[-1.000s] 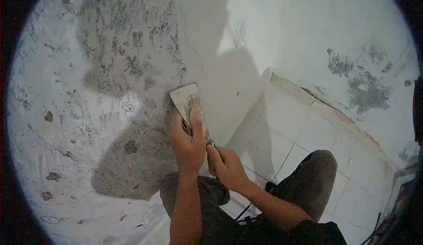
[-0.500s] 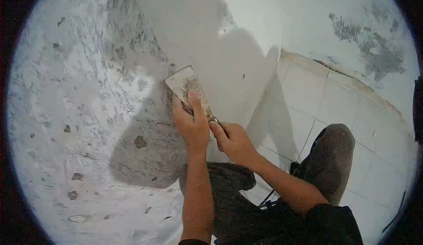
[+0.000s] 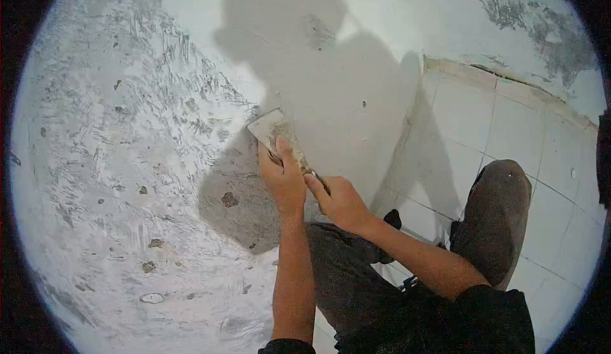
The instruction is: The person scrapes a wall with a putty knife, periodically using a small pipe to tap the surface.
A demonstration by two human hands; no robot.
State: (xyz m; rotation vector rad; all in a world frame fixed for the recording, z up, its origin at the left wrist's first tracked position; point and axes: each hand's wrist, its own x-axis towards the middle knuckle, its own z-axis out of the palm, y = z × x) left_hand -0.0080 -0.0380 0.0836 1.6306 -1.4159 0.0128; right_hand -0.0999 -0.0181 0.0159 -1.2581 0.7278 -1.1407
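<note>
A putty knife (image 3: 270, 125) with a wide, pale, stained blade lies against the wall (image 3: 318, 118), tilted up and to the left. My right hand (image 3: 342, 205) is closed around its dark handle. My left hand (image 3: 283, 179) grips the blade's lower part, thumb on the near face and fingers behind it, partly hidden. The blade's far edge sits where smooth grey coating meets the rough, scratched patch (image 3: 146, 150) on the left. Small pits, one of them a dark hole (image 3: 229, 199), mark that rough surface.
White floor tiles (image 3: 458, 118) meet the wall to the right. A second wall (image 3: 445, 23) with dark, bare blotches runs along the top right. My bent knee (image 3: 496, 208) in dark trousers is at the right, and my shadow falls across the wall.
The view has shifted slightly left, and my head's shadow has moved. Both hands and the putty knife have slid a little down and left along the wall, with the same grip.
</note>
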